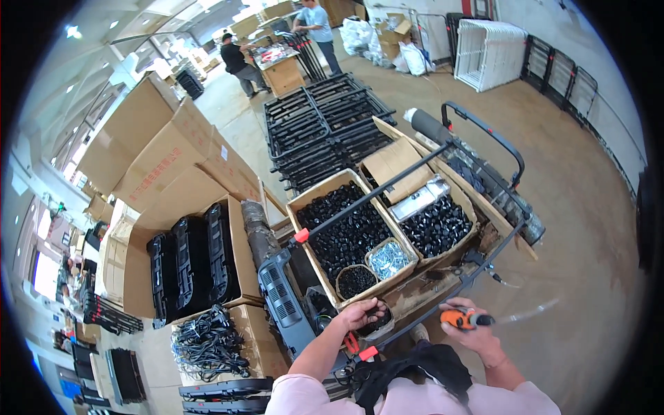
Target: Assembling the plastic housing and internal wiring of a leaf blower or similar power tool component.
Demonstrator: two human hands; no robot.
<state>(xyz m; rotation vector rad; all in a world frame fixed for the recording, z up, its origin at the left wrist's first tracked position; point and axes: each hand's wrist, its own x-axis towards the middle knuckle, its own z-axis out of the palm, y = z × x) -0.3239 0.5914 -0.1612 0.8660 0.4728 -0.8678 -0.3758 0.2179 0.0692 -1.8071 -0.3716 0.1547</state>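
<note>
My right hand [477,332], lower right of centre, is clamped on an orange-handled screwdriver [465,319]. My left hand [360,313] reaches, fingers curled, into a small tub of black parts [377,325]; grip unclear. The black frame tube [443,304] spans between them, apparently mid-assembly. Bare floor [581,228] lies at right; cartons [349,238] crowd the left.

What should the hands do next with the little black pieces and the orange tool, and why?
Probably lift the left hand out with one small black part: its fingers are dipped into the small container of them, while the right hand holds the orange tool ready over the black frame bar.
</note>
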